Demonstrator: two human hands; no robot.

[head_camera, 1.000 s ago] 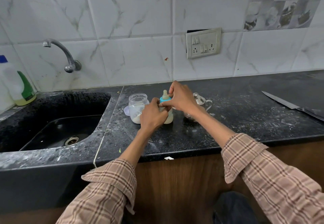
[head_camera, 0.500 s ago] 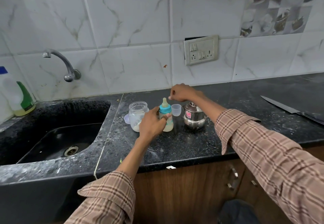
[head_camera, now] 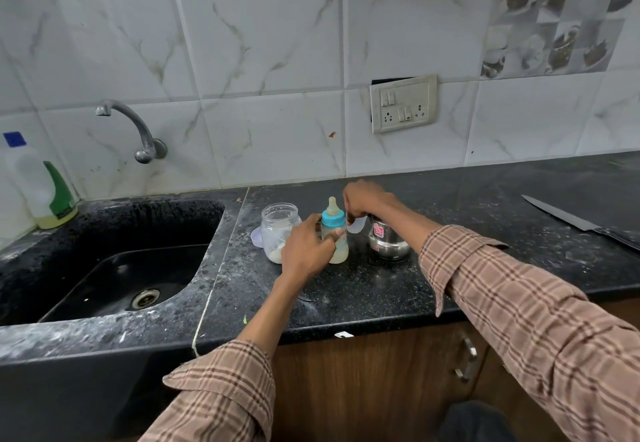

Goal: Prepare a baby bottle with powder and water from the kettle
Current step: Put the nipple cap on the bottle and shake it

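A baby bottle (head_camera: 337, 234) with a blue collar and a nipple stands upright on the black counter (head_camera: 346, 289), milky liquid inside. My left hand (head_camera: 306, 251) grips its body from the left. Just right of the collar, my right hand (head_camera: 363, 201) pinches the clear bottle cap (head_camera: 356, 225) and holds it slightly above the counter. A small steel kettle (head_camera: 386, 242) with a red label stands behind my right wrist. An open clear jar (head_camera: 277, 230) with white powder at its bottom stands left of the bottle.
A lilac jar lid (head_camera: 257, 236) lies behind the jar. The black sink (head_camera: 114, 268) and tap (head_camera: 138, 130) are on the left, with a soap bottle (head_camera: 48, 192) in the corner. A knife (head_camera: 571, 222) lies at the far right. Cabinet handles (head_camera: 467, 358) show below the counter edge.
My right hand left the bottle's collar, reached behind it and now pinches the clear cap. My left hand stays on the bottle. The camera tilted up.
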